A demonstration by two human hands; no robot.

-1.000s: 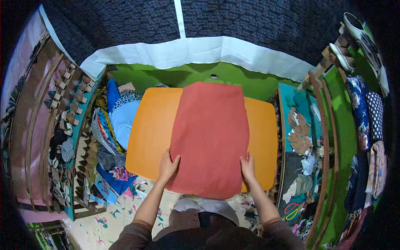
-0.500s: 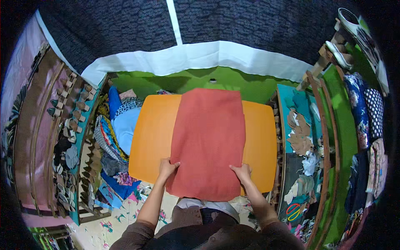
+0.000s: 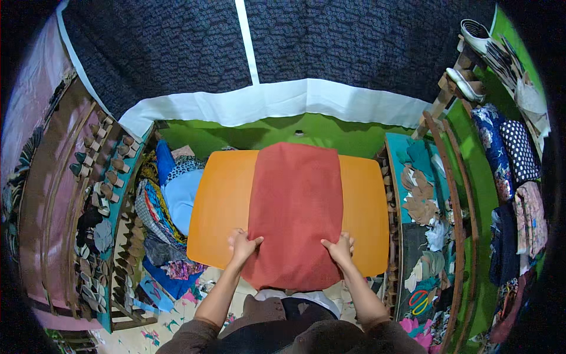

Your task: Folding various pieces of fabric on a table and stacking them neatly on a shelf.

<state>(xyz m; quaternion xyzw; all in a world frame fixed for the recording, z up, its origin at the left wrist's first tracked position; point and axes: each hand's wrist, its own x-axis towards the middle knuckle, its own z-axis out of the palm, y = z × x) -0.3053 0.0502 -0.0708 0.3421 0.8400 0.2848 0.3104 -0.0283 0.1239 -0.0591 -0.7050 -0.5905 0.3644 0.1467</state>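
Observation:
A long strip of folded red cloth [image 3: 298,200] lies lengthwise over the middle of an orange table [image 3: 219,194]. Its near end hangs over the front edge against my lap. My left hand [image 3: 240,246] is closed at the cloth's left edge, thumb on top and the other fingers curled beside it. At the opposite edge my right hand [image 3: 342,248] grips in the same way, its thumb pointing inward on the cloth. The fingertips of both hands are partly hidden.
Shelves with shoe lasts [image 3: 115,177] stand on the left, beside a heap of fabrics [image 3: 180,189]. On the right, a rack holds cut pieces [image 3: 420,194] and scissors with red and yellow handles [image 3: 418,302]. Folded fabrics [image 3: 522,150] lie farther right. Scraps litter the floor.
The whole view has shifted, so the table and cloth sit lower. Both hands stay at the cloth's side edges, which look drawn slightly closer together near the hands.

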